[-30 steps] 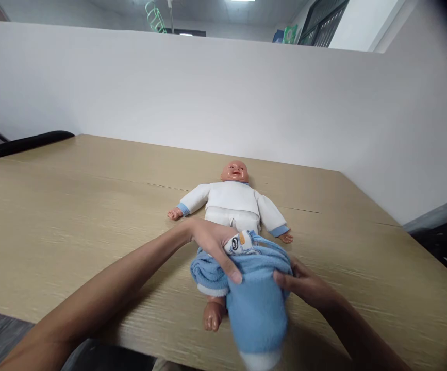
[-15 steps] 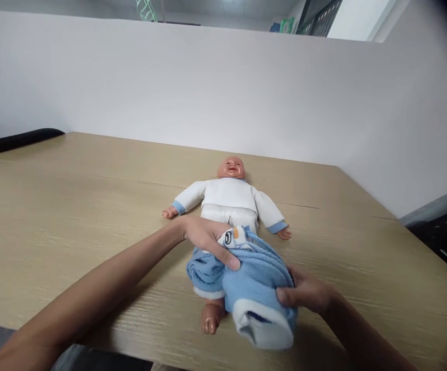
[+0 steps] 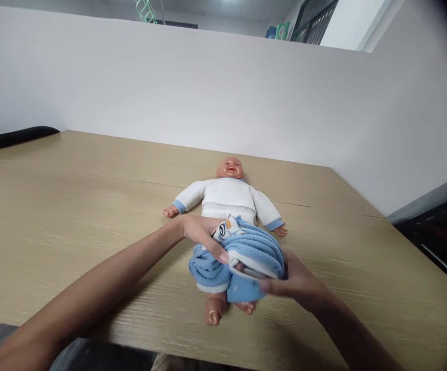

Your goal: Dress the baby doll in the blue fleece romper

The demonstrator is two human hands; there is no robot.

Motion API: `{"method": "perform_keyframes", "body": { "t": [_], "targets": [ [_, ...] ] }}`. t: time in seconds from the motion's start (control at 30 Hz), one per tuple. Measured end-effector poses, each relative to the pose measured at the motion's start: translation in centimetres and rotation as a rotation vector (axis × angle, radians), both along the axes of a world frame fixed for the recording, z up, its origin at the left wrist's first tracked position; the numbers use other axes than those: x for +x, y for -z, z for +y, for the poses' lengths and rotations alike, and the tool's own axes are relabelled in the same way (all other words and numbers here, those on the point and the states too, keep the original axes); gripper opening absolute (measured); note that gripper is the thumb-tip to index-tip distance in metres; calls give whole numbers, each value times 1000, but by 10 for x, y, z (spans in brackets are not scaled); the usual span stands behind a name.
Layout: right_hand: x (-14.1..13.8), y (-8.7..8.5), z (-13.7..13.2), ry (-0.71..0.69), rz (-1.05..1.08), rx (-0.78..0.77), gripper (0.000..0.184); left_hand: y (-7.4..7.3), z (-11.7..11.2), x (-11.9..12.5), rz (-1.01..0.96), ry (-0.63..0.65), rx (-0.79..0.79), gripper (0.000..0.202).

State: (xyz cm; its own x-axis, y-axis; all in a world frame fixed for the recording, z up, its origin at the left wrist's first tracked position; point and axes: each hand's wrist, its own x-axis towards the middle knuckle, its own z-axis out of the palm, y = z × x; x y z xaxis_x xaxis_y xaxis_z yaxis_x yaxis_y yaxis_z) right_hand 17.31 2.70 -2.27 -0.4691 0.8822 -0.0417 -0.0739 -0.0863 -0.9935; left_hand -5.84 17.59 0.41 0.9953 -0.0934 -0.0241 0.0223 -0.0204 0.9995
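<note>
Blue trousers (white cuffs) bunched around the doll's legs.

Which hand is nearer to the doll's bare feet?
The right hand. It grips the bunched blue trousers at the cuff, just above the bare feet. The left hand holds the trousers higher up, near the doll's waist.

Doll on table, hands gripping trousers
</note>
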Motion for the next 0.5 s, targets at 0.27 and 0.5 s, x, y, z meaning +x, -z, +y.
{"method": "perform_keyframes", "body": {
  "t": [0.27,0.5],
  "targets": [
    [-48,-4,-51,735,-316,44,50,-15,-27,9,9,-194,191,27],
    [-79,45,-108,844,-538,11,43,-22,-46,13,269,-254,722,54]
  ]
}}
